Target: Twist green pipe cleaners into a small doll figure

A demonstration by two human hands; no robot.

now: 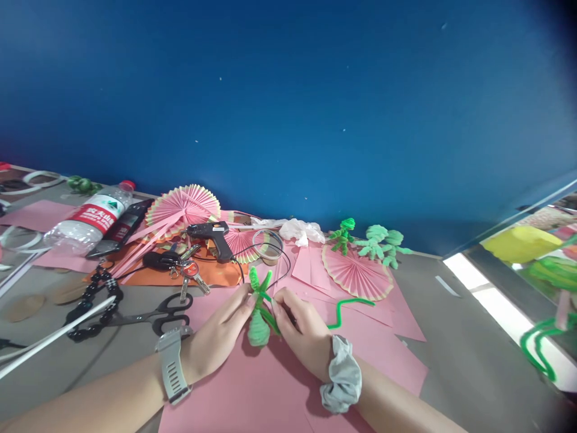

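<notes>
Both hands meet over a pink paper sheet [252,391] and pinch a green pipe-cleaner figure [259,313]. My left hand [216,337], with a grey watch on the wrist, grips its left side near the upper twists. My right hand [300,328], with a grey scrunchie on the wrist, holds a green strand that crosses the figure's middle. The figure's lower end is a light green coil. A loose green pipe cleaner [349,308] lies bent on the paper just right of my right hand.
Black scissors [160,314], keys [189,272], a black glue gun [214,236], a tape roll [269,245], pink paper fans [356,273] [184,205], finished green figures [372,240], a water bottle [88,221], a black bead chain [92,304] and a white rod [49,340] lie around. A blue wall stands behind.
</notes>
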